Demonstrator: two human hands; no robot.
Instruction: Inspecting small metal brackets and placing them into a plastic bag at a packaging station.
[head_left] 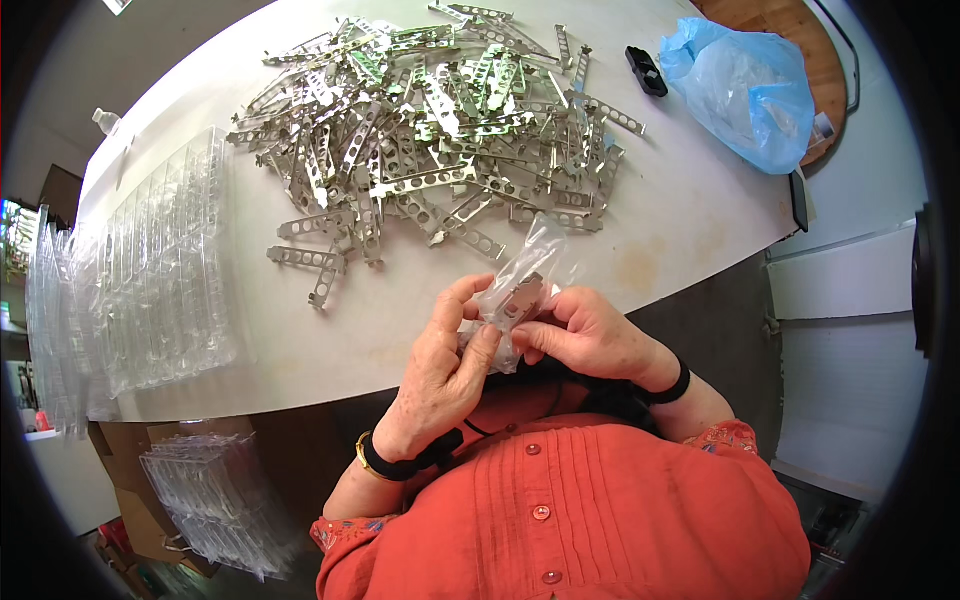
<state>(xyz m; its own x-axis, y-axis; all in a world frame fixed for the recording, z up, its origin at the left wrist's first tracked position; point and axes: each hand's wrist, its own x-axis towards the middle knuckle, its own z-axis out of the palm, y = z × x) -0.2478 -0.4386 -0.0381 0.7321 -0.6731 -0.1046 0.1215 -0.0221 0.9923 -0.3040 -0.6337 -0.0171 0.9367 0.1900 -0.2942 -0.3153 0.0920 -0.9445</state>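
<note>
Close to my body, at the table's near edge, a small clear plastic bag [541, 248] is held between my two hands. Inside it, or just behind its film, shows a metal bracket [522, 298]. My left hand [452, 345] pinches the bag from the left, thumb and fingers closed on it. From the right, my right hand [580, 335] grips the bag's side between thumb and bent fingers. Beyond my hands lies a big loose pile of metal brackets [420, 180] with round holes; several lie apart at the pile's near left side.
Clear plastic trays [165, 270] are stacked on the table's left, and more trays [220, 495] sit in a cardboard box [135, 495] below. At the far right are a blue plastic bag [740, 95] and a small black object [647, 72]. The white table [330, 365] curves around.
</note>
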